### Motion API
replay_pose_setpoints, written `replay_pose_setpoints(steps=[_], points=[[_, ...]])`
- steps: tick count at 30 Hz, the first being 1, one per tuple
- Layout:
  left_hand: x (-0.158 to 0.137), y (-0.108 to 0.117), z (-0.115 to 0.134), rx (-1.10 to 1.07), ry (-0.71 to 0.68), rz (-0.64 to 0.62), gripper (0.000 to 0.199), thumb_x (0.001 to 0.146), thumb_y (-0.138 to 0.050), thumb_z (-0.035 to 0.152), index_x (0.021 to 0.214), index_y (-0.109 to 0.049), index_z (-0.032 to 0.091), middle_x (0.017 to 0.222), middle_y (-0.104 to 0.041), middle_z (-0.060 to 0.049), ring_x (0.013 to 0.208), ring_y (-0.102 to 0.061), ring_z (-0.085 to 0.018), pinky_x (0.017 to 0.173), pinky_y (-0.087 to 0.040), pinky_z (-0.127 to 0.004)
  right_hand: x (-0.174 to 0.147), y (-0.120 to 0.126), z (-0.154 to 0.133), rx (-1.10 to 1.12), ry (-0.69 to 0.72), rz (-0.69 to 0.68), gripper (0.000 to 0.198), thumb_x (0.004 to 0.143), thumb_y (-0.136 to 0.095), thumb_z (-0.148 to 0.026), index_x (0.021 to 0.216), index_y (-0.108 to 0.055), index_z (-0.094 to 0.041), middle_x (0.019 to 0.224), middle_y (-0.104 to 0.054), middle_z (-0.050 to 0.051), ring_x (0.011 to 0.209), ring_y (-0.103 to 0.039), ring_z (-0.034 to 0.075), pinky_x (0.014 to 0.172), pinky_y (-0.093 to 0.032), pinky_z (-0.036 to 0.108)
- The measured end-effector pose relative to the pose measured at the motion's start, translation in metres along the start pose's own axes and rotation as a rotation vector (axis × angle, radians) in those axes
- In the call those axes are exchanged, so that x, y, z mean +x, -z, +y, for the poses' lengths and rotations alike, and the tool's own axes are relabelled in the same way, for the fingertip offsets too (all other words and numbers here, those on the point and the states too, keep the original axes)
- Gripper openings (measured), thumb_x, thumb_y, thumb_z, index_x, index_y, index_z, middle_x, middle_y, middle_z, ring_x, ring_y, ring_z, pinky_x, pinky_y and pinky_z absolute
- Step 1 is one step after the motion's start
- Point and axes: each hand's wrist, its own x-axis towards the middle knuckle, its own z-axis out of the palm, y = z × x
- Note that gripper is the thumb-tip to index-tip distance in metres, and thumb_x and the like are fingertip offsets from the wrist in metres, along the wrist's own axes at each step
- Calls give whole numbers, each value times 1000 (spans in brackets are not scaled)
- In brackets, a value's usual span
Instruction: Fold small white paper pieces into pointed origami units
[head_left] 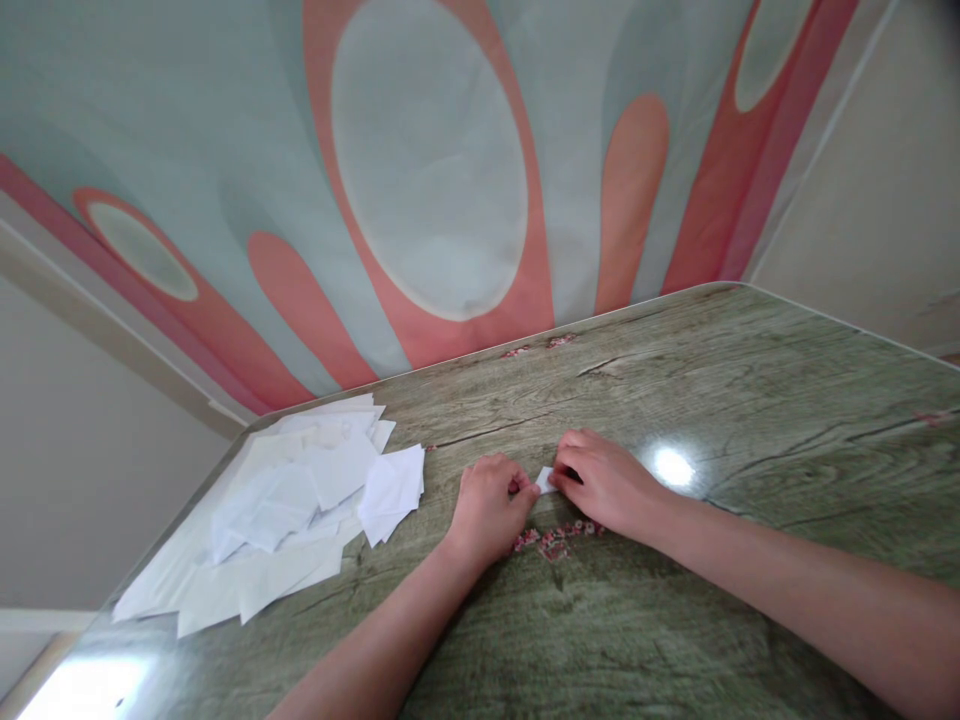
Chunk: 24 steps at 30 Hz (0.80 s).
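Note:
Between my two hands, low over the wood-patterned table, is a small folded piece of white paper with a pointed top. My left hand pinches its left corner between thumb and curled fingers. On the other side, my right hand has its thumb and fingertips closed on the right edge. Part of the paper is hidden behind the fingers. Left of my left hand lies a small stack of white paper squares.
A large spread of loose white sheets covers the table's left side, beside the small stack. At the back, a wall covering with red and orange shapes meets the table's far edge. Light glares off the tabletop right of my right hand.

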Motion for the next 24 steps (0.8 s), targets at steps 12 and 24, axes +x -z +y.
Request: replay_pose_setpoints(steps=[12,24], points=[[0,0,2,30,6,5,13,80,-61,28,70,-62,20,78,-63,-3,81,-58,-20,73,-40,-30,1,0,-1,-7,-18,-2,17,85,-60,-25,70,-64,-18,83,-62,5,86,-57,20,77,-42,30],[0,-3,0,32,18,15,13,76,-64,28,70,-58,19,78,-61,-1,81,-55,-19,72,-37,-29,1,0,0,-16,-31,-7,14,83,-62,-26,71,-62,-19,84,-61,4,86,-57,20,75,-40,30]])
